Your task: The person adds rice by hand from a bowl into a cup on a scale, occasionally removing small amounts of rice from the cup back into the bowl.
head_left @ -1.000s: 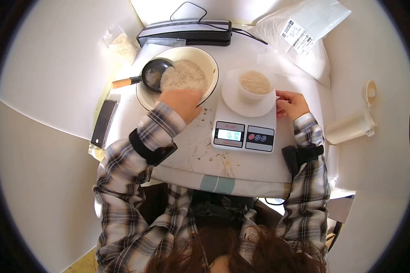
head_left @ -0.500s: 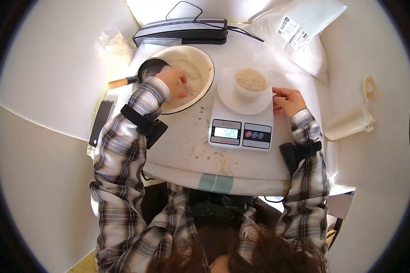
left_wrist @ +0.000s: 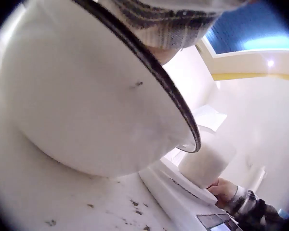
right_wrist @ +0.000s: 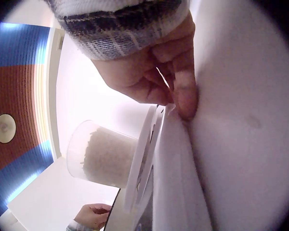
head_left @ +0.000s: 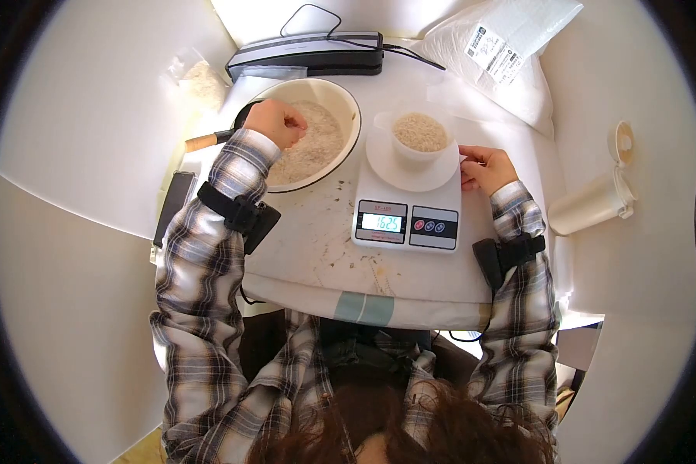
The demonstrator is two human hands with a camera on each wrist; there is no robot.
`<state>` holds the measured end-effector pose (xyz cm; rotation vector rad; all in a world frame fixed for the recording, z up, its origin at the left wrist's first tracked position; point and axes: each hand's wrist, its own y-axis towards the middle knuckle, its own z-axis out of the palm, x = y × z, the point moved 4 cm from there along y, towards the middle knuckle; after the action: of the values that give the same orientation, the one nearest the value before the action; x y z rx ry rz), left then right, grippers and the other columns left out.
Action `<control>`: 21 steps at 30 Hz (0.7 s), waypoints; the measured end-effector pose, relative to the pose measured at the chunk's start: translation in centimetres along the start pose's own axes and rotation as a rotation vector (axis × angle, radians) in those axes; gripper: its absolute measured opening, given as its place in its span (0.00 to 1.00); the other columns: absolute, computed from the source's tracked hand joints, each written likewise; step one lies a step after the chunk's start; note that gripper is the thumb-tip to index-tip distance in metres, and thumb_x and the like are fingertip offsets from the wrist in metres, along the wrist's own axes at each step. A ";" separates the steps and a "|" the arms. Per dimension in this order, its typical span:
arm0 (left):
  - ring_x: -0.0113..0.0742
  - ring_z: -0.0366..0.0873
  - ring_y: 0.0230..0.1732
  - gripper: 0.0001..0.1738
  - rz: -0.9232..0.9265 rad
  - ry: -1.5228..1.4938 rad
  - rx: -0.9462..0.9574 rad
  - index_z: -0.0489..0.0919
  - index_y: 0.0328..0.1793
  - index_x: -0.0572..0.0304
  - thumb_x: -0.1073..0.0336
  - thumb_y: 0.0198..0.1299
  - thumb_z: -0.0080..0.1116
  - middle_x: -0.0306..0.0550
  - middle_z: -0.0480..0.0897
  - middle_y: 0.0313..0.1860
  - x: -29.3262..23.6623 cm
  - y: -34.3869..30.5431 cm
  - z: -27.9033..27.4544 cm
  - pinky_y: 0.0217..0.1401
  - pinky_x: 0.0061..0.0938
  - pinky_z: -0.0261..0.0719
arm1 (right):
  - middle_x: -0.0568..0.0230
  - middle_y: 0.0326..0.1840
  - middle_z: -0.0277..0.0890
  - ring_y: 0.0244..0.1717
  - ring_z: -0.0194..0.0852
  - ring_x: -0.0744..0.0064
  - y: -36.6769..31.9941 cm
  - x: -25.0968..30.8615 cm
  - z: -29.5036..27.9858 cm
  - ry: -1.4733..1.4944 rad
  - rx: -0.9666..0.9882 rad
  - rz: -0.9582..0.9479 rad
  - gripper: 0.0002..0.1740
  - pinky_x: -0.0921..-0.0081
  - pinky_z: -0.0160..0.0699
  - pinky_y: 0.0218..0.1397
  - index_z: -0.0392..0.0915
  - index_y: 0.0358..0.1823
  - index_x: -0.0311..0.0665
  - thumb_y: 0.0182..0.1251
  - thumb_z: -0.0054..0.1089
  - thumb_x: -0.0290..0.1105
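Observation:
My left hand (head_left: pixel 273 124) is over the left side of a white enamel bowl (head_left: pixel 349 155) of rice (head_left: pixel 315 145), fingers curled and fingertips together; whether grains are between them cannot be told. Partly behind it lies a black ladle with a wooden handle (head_left: pixel 202 142). A white scale (head_left: pixel 365 188) right of the bowl carries a white plate (head_left: pixel 387 172) and a clear cup of rice (head_left: pixel 420 133); its display seems to read 1625. With thumb and fingers, my right hand (head_left: pixel 489 170) pinches the scale's right edge, as the right wrist view shows (right_wrist: pixel 156 72).
A sealing machine (head_left: pixel 309 56) with a cable lies behind the bowl. At the back right leans a large labelled bag (head_left: pixel 510 85), with a small bag (head_left: pixel 203 83) at the back left. An open cream container (head_left: pixel 591 205) is at the right; a dark phone (head_left: pixel 176 205) is at the left.
My left hand has lifted out of the rice and moved up and left towards the ladle. The display went from about 1610 to 1625. My right hand has kept its place by the scale.

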<state>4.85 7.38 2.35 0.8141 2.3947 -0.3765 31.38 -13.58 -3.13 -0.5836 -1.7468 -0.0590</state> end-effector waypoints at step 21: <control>0.26 0.78 0.24 0.08 0.205 -0.007 0.197 0.79 0.31 0.70 0.71 0.45 0.59 0.45 0.79 0.23 -11.1 0.6 -2.1 0.29 0.18 0.78 | 0.56 0.29 0.75 0.27 0.76 0.70 0.7 -0.8 -0.1 0.035 0.021 -0.030 0.20 0.77 0.80 0.30 0.67 0.52 0.29 0.54 0.44 0.21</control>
<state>11.48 3.55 10.65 1.1330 2.2650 -0.5359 31.88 -13.33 -4.03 -0.5376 -1.7199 -0.0714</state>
